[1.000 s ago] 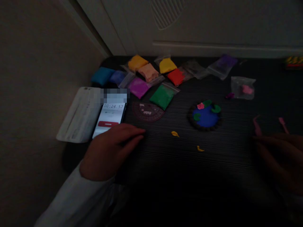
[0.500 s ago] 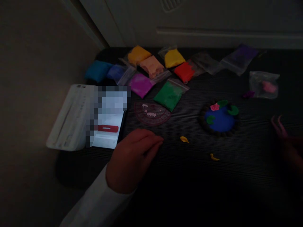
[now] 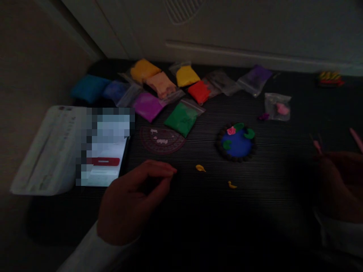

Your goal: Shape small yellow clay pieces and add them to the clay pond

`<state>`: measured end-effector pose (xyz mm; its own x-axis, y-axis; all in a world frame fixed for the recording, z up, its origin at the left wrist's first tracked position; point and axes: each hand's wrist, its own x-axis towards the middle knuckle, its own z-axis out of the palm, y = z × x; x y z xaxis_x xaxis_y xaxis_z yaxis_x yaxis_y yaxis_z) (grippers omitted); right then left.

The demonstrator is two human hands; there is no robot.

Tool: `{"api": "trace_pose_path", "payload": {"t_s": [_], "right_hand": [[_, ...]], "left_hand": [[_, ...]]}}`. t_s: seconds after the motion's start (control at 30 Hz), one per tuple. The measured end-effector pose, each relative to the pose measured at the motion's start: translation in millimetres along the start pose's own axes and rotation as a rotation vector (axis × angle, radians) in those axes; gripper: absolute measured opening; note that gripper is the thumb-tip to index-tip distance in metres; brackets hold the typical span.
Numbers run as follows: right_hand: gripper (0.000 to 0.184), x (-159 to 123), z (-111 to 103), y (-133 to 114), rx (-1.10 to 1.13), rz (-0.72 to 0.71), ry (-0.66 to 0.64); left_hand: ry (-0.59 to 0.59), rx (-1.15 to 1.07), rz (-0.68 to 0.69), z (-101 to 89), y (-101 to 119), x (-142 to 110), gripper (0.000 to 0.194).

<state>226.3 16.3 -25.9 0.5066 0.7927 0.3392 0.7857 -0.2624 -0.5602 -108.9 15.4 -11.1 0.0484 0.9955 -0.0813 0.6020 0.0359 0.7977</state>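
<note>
My left hand rests low over the dark table, thumb and fingertips pressed together. Whatever they may hold cannot be made out. To its right lie a small yellow leaf-shaped clay piece and a tiny yellow duck-like clay piece. My right hand, in shadow at the right, grips a pink two-pronged tool with its prongs upward. Between the hands sits a round clay pond with a blue middle, a dark beaded rim, green lily pads and a pink flower.
Bags of coloured clay line the back, among them a green one. A clear protractor carries pale scraps. A lit phone and a white case lie left. Another pink tool and a yellow-red object are at right.
The view has swung right, so the table things appear further left. More of my right hand and its pink tool shows. My left hand stays near the phone, fingers still together.
</note>
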Motion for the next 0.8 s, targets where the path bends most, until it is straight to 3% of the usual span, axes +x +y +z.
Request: {"api": "trace_pose_path", "payload": {"t_s": [0.13,0.43,0.57,0.67,0.8], "right_hand": [[0.025,1.6,1.9,-1.6,0.092,0.01,-0.022],[0.02,-2.8,-9.5,-2.0,0.698,0.254,-0.096],[0.03,-3.1,-12.5,-10.8,1.066,0.37,-0.165],[0.037,-5.4,-8.7,-19.4,1.258,0.349,-0.187],[0.029,-3.7,-7.8,-40.4,1.399,0.292,-0.265]], "left_hand": [[0.028,-0.233,-0.108,5.3,11.7,2.7,0.018],[0.011,-0.914,-0.289,32.1,43.2,9.6,0.017],[-0.114,-1.216,-0.29,43.2,62.3,17.5,0.018],[-0.231,-1.318,-0.229,47.0,77.6,25.9,0.021],[-0.353,-1.397,-0.207,46.9,90.3,36.2,0.024]]}}
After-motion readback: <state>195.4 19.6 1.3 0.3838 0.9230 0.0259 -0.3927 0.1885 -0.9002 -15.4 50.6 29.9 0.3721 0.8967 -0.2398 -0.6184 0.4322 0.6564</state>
